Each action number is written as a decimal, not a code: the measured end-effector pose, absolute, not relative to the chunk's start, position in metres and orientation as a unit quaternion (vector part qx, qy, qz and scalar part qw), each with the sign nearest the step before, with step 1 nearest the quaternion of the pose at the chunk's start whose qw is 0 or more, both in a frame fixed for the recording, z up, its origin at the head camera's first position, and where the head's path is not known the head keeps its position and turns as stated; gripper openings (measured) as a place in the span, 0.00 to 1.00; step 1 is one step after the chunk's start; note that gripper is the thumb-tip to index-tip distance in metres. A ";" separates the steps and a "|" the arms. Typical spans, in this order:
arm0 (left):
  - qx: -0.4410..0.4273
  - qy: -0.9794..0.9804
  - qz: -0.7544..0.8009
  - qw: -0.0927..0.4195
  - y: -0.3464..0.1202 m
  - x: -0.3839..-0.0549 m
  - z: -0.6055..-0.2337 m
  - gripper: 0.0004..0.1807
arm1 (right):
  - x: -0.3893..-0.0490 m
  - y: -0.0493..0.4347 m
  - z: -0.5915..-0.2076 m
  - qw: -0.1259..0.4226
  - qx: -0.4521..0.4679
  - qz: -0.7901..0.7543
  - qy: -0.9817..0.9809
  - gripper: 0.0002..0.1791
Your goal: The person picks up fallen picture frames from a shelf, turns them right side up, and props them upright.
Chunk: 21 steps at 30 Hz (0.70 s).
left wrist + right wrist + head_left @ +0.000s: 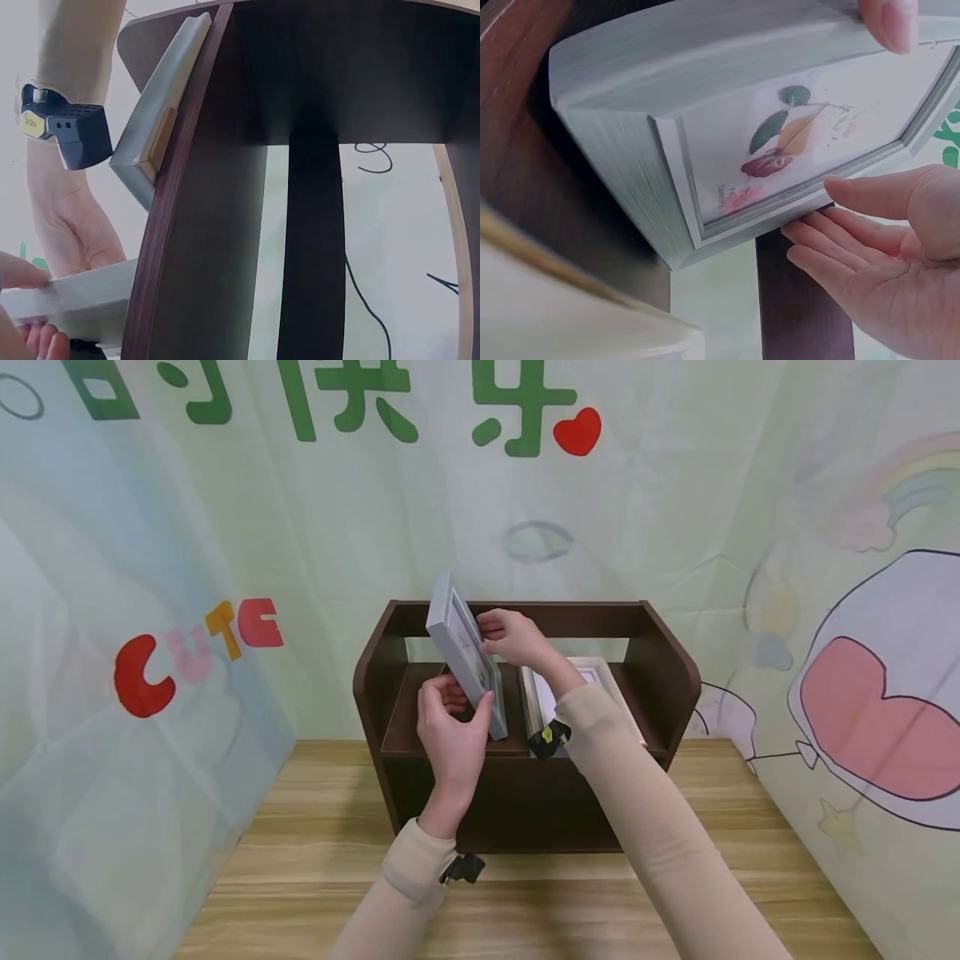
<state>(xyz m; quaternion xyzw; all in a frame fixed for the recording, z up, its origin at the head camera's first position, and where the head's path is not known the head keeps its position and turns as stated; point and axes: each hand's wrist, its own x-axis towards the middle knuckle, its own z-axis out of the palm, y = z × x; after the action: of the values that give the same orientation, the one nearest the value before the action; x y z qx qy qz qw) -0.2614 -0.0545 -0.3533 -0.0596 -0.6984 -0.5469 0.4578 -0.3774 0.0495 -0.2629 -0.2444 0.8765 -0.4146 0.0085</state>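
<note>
A gray picture frame [453, 643] is held over the left half of a dark brown shelf unit [525, 802], between the two hands. The frame is tilted, not upright: its long axis appears to be inclined, with the upper end directed to the left and the lower end to the right, where contact with the upper board of the unit appears to be made close to the front edge. The governing relation is set by this lean: the framed face, in which a pressed-flower print [772, 142] is displayed, is turned toward the right hand [517, 639], while the near edge is gripped by the left hand [453, 735]. The edge is pinched by the left hand, with the thumb placed on one side and the fingers on the other. The right hand is positioned on the right of the frame, nearer to its far edge; its fingers are extended close together, with the thumb set apart from them. The thumb tip is located at the frame's rim, but whether firm contact is made cannot be determined. To the right of the gray picture frame, partly covered by the right forearm, a white frame [588, 662] is supported on the same board.
</note>
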 end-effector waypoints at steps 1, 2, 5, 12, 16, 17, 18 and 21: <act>-0.059 -0.698 -0.547 0.459 -0.055 -0.261 -0.353 0.23 | -0.378 0.049 -0.263 0.008 -0.246 -0.414 0.877 0.27; -0.058 -0.698 -0.547 0.459 -0.055 -0.262 -0.353 0.23 | -0.378 0.049 -0.263 0.008 -0.246 -0.413 0.877 0.27; -0.054 -0.697 -0.549 0.458 -0.056 -0.262 -0.353 0.23 | -0.378 0.048 -0.262 0.009 -0.243 -0.408 0.880 0.26; -0.058 -0.696 -0.550 0.458 -0.062 -0.260 -0.353 0.22 | -0.372 0.049 -0.258 0.013 -0.231 -0.397 0.888 0.26; -0.060 -0.698 -0.547 0.458 -0.067 -0.259 -0.351 0.21 | -0.371 0.051 -0.257 0.016 -0.229 -0.394 0.890 0.27; -0.058 -0.699 -0.545 0.459 -0.069 -0.259 -0.351 0.21 | -0.371 0.051 -0.257 0.017 -0.229 -0.393 0.890 0.27; -0.056 -0.701 -0.544 0.459 -0.071 -0.259 -0.351 0.21 | -0.371 0.052 -0.257 0.018 -0.229 -0.392 0.891 0.27; -0.050 -0.703 -0.542 0.457 -0.075 -0.259 -0.351 0.20 | -0.372 0.053 -0.257 0.019 -0.226 -0.393 0.891 0.27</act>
<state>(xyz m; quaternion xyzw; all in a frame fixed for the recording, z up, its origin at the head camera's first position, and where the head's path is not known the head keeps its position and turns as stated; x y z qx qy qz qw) -0.2594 -0.0753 -0.3505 -0.0499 -0.7034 -0.5417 0.4575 -0.3719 0.0530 -0.2571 -0.2264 0.8911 -0.3929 0.0189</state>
